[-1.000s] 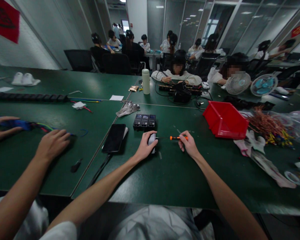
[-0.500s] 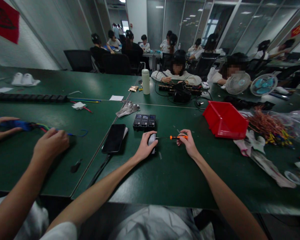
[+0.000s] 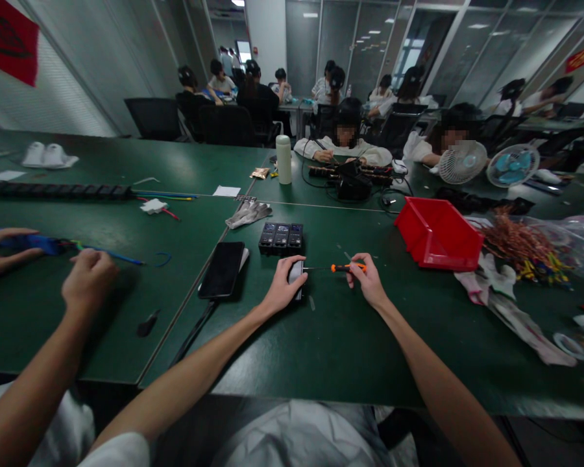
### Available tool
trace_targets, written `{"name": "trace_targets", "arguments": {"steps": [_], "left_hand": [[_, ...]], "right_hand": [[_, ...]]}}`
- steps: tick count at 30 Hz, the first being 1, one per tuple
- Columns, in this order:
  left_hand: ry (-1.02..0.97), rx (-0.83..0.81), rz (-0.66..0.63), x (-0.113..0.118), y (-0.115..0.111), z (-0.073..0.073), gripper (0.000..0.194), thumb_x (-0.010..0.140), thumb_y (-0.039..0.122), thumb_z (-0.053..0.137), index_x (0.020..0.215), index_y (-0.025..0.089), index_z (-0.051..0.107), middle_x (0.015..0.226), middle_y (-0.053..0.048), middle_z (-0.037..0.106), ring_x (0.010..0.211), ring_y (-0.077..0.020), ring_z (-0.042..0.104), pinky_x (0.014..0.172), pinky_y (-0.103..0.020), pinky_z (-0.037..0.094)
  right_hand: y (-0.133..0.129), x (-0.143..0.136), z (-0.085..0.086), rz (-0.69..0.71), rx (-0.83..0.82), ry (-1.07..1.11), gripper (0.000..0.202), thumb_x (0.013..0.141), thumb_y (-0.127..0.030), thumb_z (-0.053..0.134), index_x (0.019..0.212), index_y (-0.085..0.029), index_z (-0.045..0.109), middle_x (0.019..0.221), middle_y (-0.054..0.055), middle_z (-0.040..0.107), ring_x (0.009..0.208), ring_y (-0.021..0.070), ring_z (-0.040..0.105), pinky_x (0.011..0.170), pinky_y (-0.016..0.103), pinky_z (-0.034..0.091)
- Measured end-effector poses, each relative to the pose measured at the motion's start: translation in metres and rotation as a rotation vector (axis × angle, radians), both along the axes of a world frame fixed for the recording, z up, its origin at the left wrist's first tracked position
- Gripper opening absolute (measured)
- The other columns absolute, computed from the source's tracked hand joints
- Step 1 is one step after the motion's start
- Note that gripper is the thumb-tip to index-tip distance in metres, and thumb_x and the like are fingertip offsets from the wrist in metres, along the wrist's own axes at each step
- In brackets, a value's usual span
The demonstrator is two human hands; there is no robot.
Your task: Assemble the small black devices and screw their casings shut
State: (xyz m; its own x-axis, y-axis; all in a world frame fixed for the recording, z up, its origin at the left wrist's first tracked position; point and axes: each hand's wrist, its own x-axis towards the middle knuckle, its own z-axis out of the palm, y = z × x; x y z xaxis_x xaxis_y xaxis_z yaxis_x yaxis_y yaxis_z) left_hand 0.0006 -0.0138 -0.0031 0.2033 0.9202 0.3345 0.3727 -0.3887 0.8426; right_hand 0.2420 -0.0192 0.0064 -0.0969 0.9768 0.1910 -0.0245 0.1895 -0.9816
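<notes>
My left hand point(image 3: 287, 283) is closed round a small dark block with a pale face point(image 3: 296, 271), pressing it to the green table; much of the block is hidden under the fingers. In my right hand point(image 3: 366, 277) is an orange and black screwdriver point(image 3: 341, 268), gripped by its handle. Its thin shaft points left and its tip meets the right side of the block. Just beyond my left hand stands a row of three black modules point(image 3: 281, 239). A black smartphone point(image 3: 222, 269) lies to the left, propped on something white with a cable.
At left, a co-worker's hands point(image 3: 90, 275) hold a blue wired part. A red bin point(image 3: 438, 233) stands at right, near copper wires point(image 3: 520, 243) and gloves point(image 3: 496, 279). Beyond are a crumpled glove point(image 3: 249, 213), a pale green bottle point(image 3: 283, 159) and fans point(image 3: 463, 162).
My hands, the block and the screwdriver stay in nearly the same place; my right fingers shift slightly on the handle. The co-worker's nearer hand has moved left along the wires.
</notes>
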Motion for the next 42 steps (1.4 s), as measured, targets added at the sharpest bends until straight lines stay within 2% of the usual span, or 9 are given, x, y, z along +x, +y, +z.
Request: {"name": "trace_targets", "arguments": {"steps": [9,16,18,21,23,26,34,42], "left_hand": [[0.013,0.013,0.006,0.0004,0.0007,-0.0016,0.037,0.084,0.028,0.052,0.12,0.028,0.048,0.119,-0.004,0.047,0.114,-0.0187,0.044,0.103,-0.036,0.032],[0.002,0.017,-0.003,-0.0007,0.0011,-0.0023,0.037,0.084,0.029,0.053,0.12,0.028,0.048,0.119,-0.004,0.046,0.115,-0.0182,0.044,0.103,-0.035,0.032],[-0.004,0.019,-0.003,-0.0007,0.0012,-0.0025,0.037,0.084,0.029,0.053,0.12,0.027,0.048,0.119,-0.004,0.046,0.115,-0.018,0.044,0.103,-0.034,0.032],[-0.005,0.013,-0.001,-0.0005,0.001,-0.0024,0.037,0.084,0.029,0.053,0.121,0.028,0.048,0.118,-0.004,0.047,0.114,-0.018,0.045,0.104,-0.035,0.032],[-0.002,0.011,0.0,-0.0002,0.0008,-0.0022,0.037,0.084,0.029,0.053,0.121,0.028,0.048,0.117,-0.004,0.047,0.113,-0.0181,0.045,0.103,-0.035,0.032],[-0.003,0.011,0.0,0.0,0.0005,-0.002,0.037,0.084,0.03,0.053,0.12,0.028,0.048,0.118,-0.004,0.047,0.114,-0.0182,0.045,0.104,-0.035,0.032],[-0.002,0.011,-0.003,-0.0003,0.0012,-0.0023,0.037,0.084,0.03,0.052,0.121,0.028,0.047,0.118,-0.004,0.047,0.114,-0.0181,0.044,0.103,-0.035,0.032],[-0.005,0.008,-0.002,0.0,0.0011,-0.0023,0.037,0.084,0.03,0.052,0.121,0.028,0.047,0.117,-0.004,0.047,0.113,-0.0179,0.044,0.103,-0.035,0.032]], "right_hand": [[0.0018,-0.0001,-0.0039,-0.023,-0.018,-0.076,0.021,0.087,-0.041,0.047,0.095,-0.023,0.041,0.049,-0.009,0.049,0.035,0.0084,0.042,0.032,0.016,0.033],[0.0017,0.0009,-0.0041,-0.016,-0.058,-0.114,0.023,0.088,-0.044,0.044,0.093,-0.022,0.043,0.043,-0.009,0.047,0.03,0.0077,0.038,0.029,0.015,0.027],[0.0023,0.0011,-0.0046,0.004,-0.051,-0.098,0.022,0.089,-0.043,0.043,0.095,-0.022,0.043,0.047,-0.008,0.049,0.034,0.0086,0.043,0.032,0.016,0.032],[0.003,0.0017,-0.0045,0.022,0.001,-0.041,0.022,0.087,-0.037,0.048,0.101,-0.021,0.042,0.066,-0.002,0.058,0.051,0.0111,0.056,0.047,0.021,0.045],[0.0024,0.0023,-0.0033,0.014,0.027,-0.008,0.025,0.084,-0.033,0.053,0.103,-0.022,0.041,0.077,0.0,0.058,0.06,0.0121,0.059,0.055,0.024,0.048],[0.0002,0.0031,0.0002,0.019,0.018,0.008,0.025,0.083,-0.03,0.054,0.103,-0.022,0.041,0.082,-0.001,0.055,0.064,0.0121,0.058,0.059,0.026,0.049],[-0.0004,0.0018,0.0002,0.016,0.003,-0.02,0.02,0.086,-0.032,0.05,0.099,-0.022,0.04,0.064,-0.005,0.052,0.052,0.011,0.052,0.05,0.023,0.044],[0.0001,0.0003,0.0002,0.015,-0.008,-0.054,0.018,0.087,-0.037,0.049,0.093,-0.022,0.041,0.055,-0.007,0.051,0.041,0.009,0.047,0.039,0.018,0.038]]}}
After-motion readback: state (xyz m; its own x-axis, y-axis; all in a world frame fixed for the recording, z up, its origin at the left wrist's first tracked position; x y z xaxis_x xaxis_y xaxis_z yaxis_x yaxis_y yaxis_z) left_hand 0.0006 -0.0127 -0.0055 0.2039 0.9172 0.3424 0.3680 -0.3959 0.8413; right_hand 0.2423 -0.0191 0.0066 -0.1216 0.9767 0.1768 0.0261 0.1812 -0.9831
